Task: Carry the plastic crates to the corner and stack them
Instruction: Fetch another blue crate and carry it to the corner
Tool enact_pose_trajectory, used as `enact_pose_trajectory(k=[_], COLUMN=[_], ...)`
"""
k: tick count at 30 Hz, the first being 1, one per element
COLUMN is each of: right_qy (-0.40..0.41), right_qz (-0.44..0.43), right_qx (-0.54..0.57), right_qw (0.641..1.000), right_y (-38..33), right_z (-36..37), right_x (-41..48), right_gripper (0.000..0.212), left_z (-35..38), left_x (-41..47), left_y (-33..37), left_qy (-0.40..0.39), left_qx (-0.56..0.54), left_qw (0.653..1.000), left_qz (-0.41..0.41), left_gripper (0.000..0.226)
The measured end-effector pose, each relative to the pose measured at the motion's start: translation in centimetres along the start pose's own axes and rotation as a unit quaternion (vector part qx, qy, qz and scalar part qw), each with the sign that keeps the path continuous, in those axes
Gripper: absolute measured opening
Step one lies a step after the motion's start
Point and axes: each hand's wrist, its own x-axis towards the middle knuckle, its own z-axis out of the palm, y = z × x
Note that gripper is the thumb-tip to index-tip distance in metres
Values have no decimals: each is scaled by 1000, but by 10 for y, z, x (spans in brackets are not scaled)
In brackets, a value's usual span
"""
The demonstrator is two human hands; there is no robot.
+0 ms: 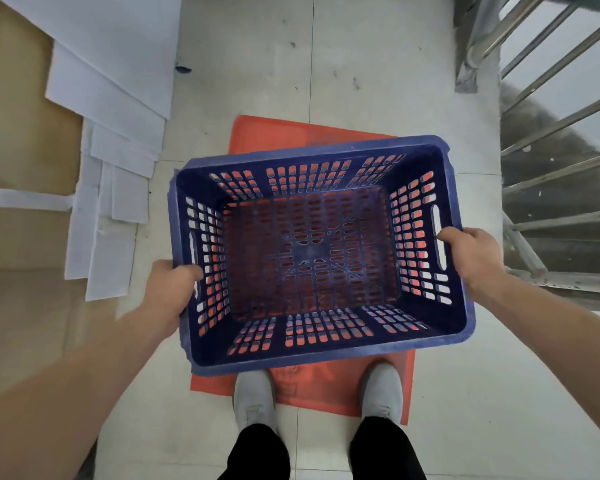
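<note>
Left hand (172, 285): curled over the crate's left rim at the handle slot. Right hand (471, 258): clamped on the right rim beside its slot.

Crate (326, 358): dark blue plastic, rectangular, empty, with slotted walls, a lattice bottom and a scuffed, paler rim. Held level between both hands, above a red mat (291, 133) on the tiled floor (257, 64).

Surroundings:
- Grey shoes (255, 400) on the mat's near edge.
- White sheets (111, 64) on brown cardboard (14, 133) along the left.
- Metal railing (551, 133) close on the right.
- Open tile ahead, between sheets and railing.
</note>
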Motion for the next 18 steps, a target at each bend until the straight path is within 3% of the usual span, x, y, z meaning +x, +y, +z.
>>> enact_pose_trajectory(k=[3,6,9,11,13,18], right_qy=[-30,-25,-19,-17,-8,8], right_qz=[-21,-43,-16,17,35,43], right_qx=[-31,-31,-5,37,54,54], right_qw=[999,998,1000,999,998,998], right_y=[-3,-8,-14,-21,-31,-59], right_z=[7,16,16,11,3,-28], right_x=[4,3,3,-3,-14,-65], right_gripper=[40,43,44,31,22,24], left_z=[0,-1,-3,-8,-18,-52], left_x=[7,11,9,1,-10,-72], left_y=[-9,-3,6,11,18,39], left_qy=[-8,-1,-13,-12,-8,-23], left_qx=[-8,-13,-14,-18,-30,-43], left_qw=[1000,1000,1000,1000,1000,999], left_qz=[-26,-2,4,1,0,-8], left_gripper=[39,54,39,26,26,20])
